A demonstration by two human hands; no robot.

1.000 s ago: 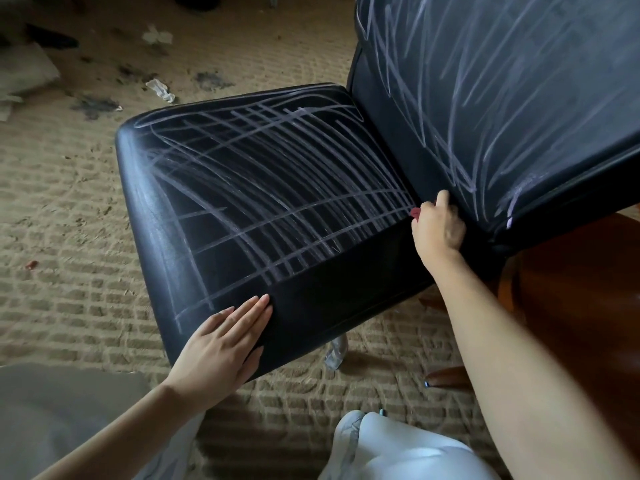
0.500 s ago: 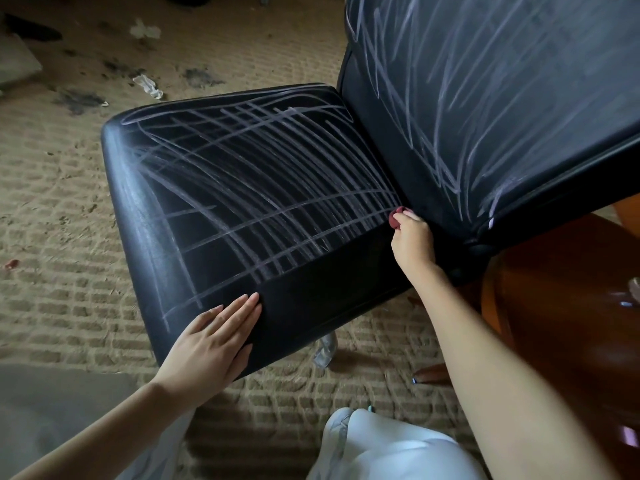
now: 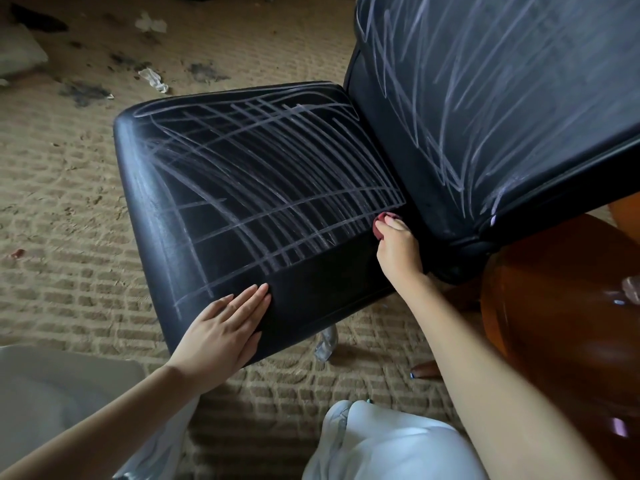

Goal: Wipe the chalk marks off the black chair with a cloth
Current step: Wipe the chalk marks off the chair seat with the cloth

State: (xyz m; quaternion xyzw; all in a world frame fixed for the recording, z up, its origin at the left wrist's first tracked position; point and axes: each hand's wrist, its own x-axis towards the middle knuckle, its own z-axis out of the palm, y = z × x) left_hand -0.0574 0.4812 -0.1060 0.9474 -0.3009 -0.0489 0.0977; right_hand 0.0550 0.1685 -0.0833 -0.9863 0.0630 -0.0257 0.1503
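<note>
Right hand (image 3: 398,251) mostly hides red cloth (image 3: 380,226); left hand (image 3: 225,336) flat on chair (image 3: 311,289).

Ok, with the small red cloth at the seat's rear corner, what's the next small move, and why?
Probably sweep the small red cloth, held in the right hand, forward across the black padded chair seat: white chalk lines start right beside it, while the flat left hand rests on the near edge.

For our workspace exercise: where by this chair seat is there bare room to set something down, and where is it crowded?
Free: the unmarked strip of seat between the left hand, the right hand and the chalk marks; also the carpet left of it. Crowded: the crease under the backrest, where the right hand holds the red cloth.
</note>
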